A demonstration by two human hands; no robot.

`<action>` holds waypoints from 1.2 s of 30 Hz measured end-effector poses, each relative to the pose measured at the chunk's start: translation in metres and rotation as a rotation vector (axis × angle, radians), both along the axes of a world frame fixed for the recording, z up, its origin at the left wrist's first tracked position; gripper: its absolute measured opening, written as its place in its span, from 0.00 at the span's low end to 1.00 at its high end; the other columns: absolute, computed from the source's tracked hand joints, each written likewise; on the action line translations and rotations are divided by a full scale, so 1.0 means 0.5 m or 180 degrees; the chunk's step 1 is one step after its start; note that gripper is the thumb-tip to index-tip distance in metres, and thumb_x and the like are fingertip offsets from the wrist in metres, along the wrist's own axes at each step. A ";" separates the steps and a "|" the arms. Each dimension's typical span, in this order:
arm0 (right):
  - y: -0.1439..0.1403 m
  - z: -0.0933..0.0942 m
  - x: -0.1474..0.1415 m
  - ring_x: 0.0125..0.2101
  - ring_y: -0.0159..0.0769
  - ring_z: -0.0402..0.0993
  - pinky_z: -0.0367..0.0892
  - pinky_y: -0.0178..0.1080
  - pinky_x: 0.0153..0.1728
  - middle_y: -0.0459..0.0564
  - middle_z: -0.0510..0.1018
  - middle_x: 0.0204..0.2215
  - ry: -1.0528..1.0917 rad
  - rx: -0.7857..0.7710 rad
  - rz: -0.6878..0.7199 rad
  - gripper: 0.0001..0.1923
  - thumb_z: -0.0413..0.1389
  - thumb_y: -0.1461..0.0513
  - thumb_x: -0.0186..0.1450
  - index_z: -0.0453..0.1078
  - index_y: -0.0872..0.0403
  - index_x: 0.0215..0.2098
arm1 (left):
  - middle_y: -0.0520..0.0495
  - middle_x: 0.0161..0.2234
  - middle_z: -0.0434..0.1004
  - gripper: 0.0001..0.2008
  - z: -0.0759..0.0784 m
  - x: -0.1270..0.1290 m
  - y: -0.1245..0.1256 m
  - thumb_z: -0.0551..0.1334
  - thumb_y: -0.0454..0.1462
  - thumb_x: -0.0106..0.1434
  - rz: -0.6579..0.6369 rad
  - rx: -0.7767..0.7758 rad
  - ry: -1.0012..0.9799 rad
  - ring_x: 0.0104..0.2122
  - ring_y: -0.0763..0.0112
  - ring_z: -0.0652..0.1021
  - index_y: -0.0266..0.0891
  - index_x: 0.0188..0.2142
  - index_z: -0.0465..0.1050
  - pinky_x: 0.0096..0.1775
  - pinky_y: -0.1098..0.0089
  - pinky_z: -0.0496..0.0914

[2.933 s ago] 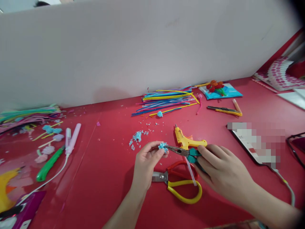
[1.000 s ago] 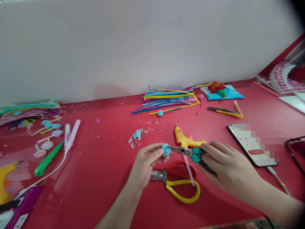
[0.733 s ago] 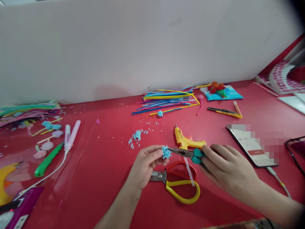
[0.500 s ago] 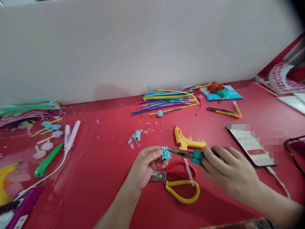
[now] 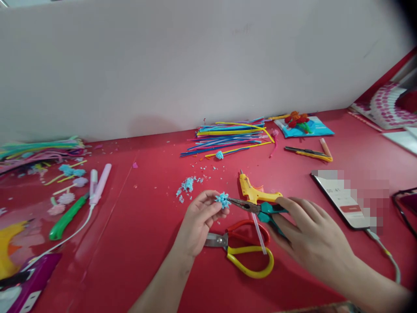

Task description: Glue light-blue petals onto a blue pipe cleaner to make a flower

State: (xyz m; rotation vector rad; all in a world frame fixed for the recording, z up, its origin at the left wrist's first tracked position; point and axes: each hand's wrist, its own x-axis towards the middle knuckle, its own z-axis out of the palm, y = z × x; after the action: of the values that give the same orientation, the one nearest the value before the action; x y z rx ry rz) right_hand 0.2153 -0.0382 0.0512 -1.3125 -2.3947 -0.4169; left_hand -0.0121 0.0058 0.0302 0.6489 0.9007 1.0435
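Note:
Between the thumb and fingers of my left hand is a small blue fuzzy flower, its spiky petals facing right. My right hand grips the teal handles of needle-nose pliers. The tips of the pliers touch the flower's centre; whether they pinch it I cannot tell. Below them on the red table lie scissors with one red and one yellow handle. A yellow glue gun with a clear glue stick rests just behind the pliers.
Blue fuzz scraps lie beyond my left hand. A bundle of pipe cleaners sits against the white partition. At right is a phone on a cable. A green-handled tool and a pink wand lie left.
My left hand has raised the flower slightly and turned it. The plier handles have spread apart as the fingers of my right hand loosened.

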 end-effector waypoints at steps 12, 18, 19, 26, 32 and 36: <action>-0.003 -0.006 0.009 0.33 0.37 0.71 0.67 0.40 0.34 0.55 0.71 0.39 0.0806 -0.0952 0.0031 0.09 0.52 0.60 0.63 0.68 0.54 0.26 | 0.48 0.28 0.79 0.06 -0.009 -0.002 0.005 0.63 0.30 0.55 0.0118 -0.0077 -0.0245 0.27 0.72 0.79 0.34 0.34 0.75 0.32 0.73 0.74; -0.001 0.000 0.006 0.35 0.39 0.71 0.68 0.41 0.34 0.55 0.71 0.38 0.0803 -0.1008 0.0080 0.09 0.51 0.61 0.63 0.68 0.54 0.26 | 0.49 0.26 0.79 0.05 -0.007 -0.001 0.004 0.64 0.31 0.54 0.0136 -0.0119 -0.0250 0.25 0.72 0.78 0.34 0.32 0.77 0.31 0.73 0.75; -0.001 0.001 0.006 0.35 0.39 0.71 0.68 0.41 0.34 0.55 0.71 0.38 0.0800 -0.1010 0.0080 0.10 0.51 0.61 0.63 0.68 0.54 0.26 | 0.49 0.26 0.79 0.05 -0.007 0.000 0.004 0.64 0.31 0.54 0.0141 -0.0116 -0.0244 0.25 0.72 0.78 0.34 0.32 0.77 0.31 0.73 0.75; 0.000 0.000 0.007 0.36 0.40 0.71 0.68 0.43 0.36 0.56 0.71 0.39 0.0778 -0.1038 0.0114 0.10 0.51 0.60 0.63 0.68 0.54 0.26 | 0.49 0.25 0.78 0.05 -0.002 0.000 0.004 0.64 0.31 0.54 0.0118 -0.0094 -0.0192 0.25 0.73 0.77 0.34 0.31 0.77 0.31 0.73 0.74; 0.002 0.001 0.007 0.37 0.40 0.70 0.68 0.42 0.36 0.56 0.72 0.40 0.0612 -0.0923 0.0127 0.10 0.50 0.61 0.64 0.69 0.54 0.27 | 0.49 0.25 0.78 0.05 0.000 0.001 0.005 0.65 0.33 0.54 0.0090 -0.0058 -0.0131 0.26 0.73 0.77 0.34 0.31 0.77 0.31 0.72 0.73; 0.003 0.006 0.003 0.36 0.41 0.69 0.67 0.42 0.33 0.55 0.73 0.39 0.0385 -0.0765 0.0115 0.12 0.48 0.61 0.65 0.72 0.54 0.29 | 0.49 0.27 0.78 0.10 0.005 0.005 -0.001 0.67 0.34 0.51 0.0069 0.0010 0.0007 0.27 0.74 0.76 0.36 0.35 0.76 0.34 0.72 0.71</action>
State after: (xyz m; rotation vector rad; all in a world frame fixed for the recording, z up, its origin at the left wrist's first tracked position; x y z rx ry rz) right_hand 0.2167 -0.0367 0.0545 -1.3486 -2.4191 -0.0376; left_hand -0.0095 0.0052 0.0328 0.6443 0.9099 1.0640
